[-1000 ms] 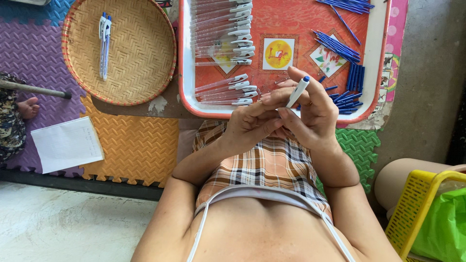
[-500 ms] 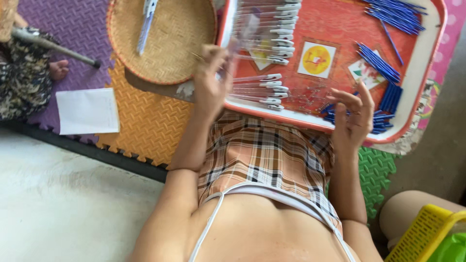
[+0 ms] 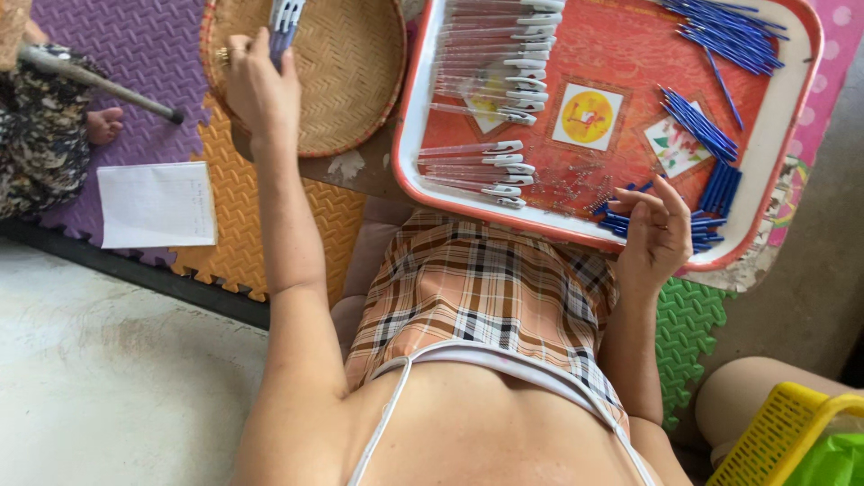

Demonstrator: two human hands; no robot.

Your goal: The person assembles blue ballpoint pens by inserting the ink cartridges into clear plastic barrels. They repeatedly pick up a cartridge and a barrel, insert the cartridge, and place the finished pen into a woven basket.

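Observation:
A red tray rests on my lap. It holds rows of clear pen barrels with white caps on its left side and piles of blue refills on its right side. My left hand reaches out over a round woven basket at the upper left. Its fingers pinch a white-and-blue pen lying among a few others there. My right hand hovers at the tray's near right edge, fingers apart and curled, just above some blue refills. Nothing shows in it.
A white sheet of paper lies on purple and orange foam mats. Another person sits at the far left, with a foot and a stick showing. A yellow basket stands at the lower right, beside a green mat.
My hands were together on a pen above my lap. The left hand then carried it left to the woven basket, while the right hand dropped to the tray's near right edge.

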